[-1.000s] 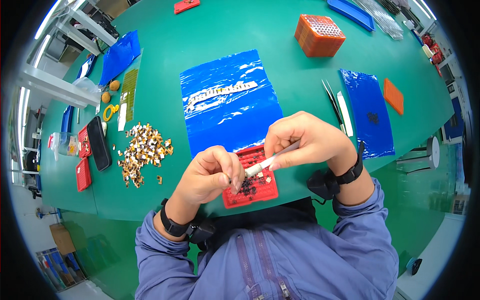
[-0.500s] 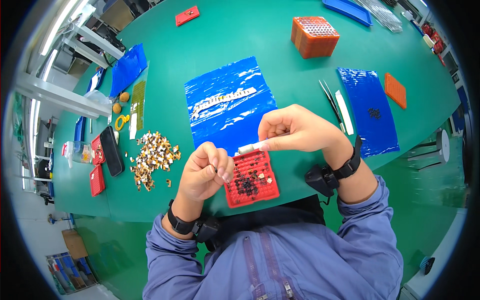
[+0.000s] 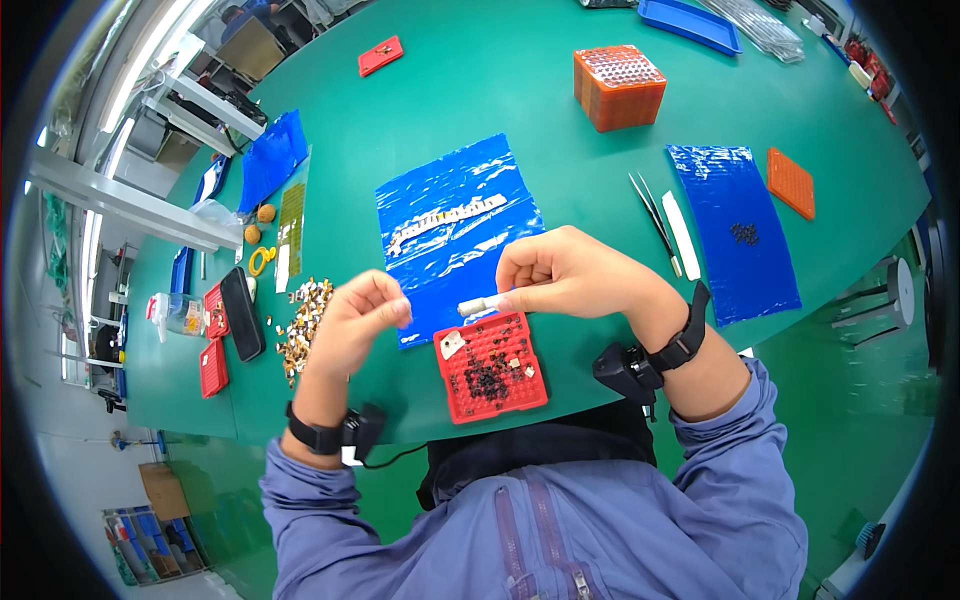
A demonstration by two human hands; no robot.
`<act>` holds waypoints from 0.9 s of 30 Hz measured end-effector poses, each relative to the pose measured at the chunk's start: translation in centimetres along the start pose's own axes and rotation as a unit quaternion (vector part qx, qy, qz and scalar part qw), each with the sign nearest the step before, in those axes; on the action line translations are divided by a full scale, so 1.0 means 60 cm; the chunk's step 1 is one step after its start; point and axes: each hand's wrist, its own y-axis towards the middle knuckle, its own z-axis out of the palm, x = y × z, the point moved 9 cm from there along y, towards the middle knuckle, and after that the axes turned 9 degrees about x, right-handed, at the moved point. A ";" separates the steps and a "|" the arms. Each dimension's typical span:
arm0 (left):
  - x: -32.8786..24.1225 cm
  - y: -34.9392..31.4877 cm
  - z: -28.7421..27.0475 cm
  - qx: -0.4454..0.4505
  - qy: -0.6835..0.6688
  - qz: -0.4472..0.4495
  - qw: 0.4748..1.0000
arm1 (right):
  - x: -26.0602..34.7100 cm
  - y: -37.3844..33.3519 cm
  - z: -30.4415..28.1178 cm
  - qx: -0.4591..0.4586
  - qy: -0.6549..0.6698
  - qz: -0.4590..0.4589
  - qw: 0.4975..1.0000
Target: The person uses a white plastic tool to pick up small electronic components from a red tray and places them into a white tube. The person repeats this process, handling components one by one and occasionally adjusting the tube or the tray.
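My right hand (image 3: 568, 272) is closed, its fingertips pinching a short whitish cylindrical piece (image 3: 474, 306) above the far edge of the red tray (image 3: 498, 408). Many tiny black parts (image 3: 486, 382) lie in that studded tray, along with a few pale pieces and a larger white piece (image 3: 452, 343) in its far left corner. My left hand (image 3: 352, 322) is left of the tray, thumb and fingers pressed together; whatever sits between them is too small to make out. It partly covers a pile of small white-and-gold parts (image 3: 302, 325). Beyond both hands, a row of small white pieces (image 3: 445, 222) lies on a blue sheet (image 3: 425, 285).
Tweezers (image 3: 655, 222) and a white strip (image 3: 682, 235) lie right of my right hand, beside another blue sheet (image 3: 760, 270) bearing black bits. An orange stack (image 3: 620, 92) stands farther back. At left are a black phone (image 3: 241, 314) and yellow scissors (image 3: 262, 260).
My left hand has moved left, away from the tray and over the parts pile. My right hand keeps the whitish piece near the tray's far edge. The view has shifted slightly.
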 end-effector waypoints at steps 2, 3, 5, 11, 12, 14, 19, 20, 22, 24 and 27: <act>-0.013 0.023 -0.033 -0.002 0.130 -0.038 0.991 | -0.003 0.000 -0.003 -0.004 -0.008 0.015 1.000; -0.022 0.035 -0.048 -0.016 0.196 -0.043 0.979 | -0.005 0.001 -0.004 -0.005 -0.013 0.022 1.000; -0.032 0.058 -0.084 -0.044 0.370 -0.035 0.927 | -0.007 0.003 -0.006 -0.009 -0.016 0.029 0.999; -0.025 0.100 -0.078 -0.057 0.557 0.026 0.828 | -0.018 0.004 -0.014 -0.024 -0.038 0.035 0.998; -0.023 0.104 -0.074 -0.058 0.559 0.027 0.827 | -0.019 0.004 -0.014 -0.027 -0.042 0.033 0.998; -0.017 0.111 -0.076 -0.054 0.561 0.011 0.826 | -0.019 0.004 -0.014 -0.027 -0.050 0.034 0.998; -0.013 0.114 -0.087 -0.053 0.571 -0.002 0.819 | -0.015 0.004 -0.012 -0.024 -0.075 0.023 0.997; -0.012 0.114 -0.089 -0.049 0.569 -0.010 0.821 | -0.016 0.005 -0.012 -0.022 -0.076 0.026 0.997; -0.013 0.115 -0.091 -0.042 0.566 -0.026 0.823 | -0.018 0.005 -0.011 -0.019 -0.077 0.033 0.996; -0.011 0.118 -0.094 -0.036 0.567 -0.039 0.822 | -0.018 0.004 -0.011 -0.021 -0.070 0.035 0.997; -0.013 0.121 -0.095 -0.031 0.569 -0.045 0.821 | -0.019 0.004 -0.011 -0.018 -0.062 0.051 0.997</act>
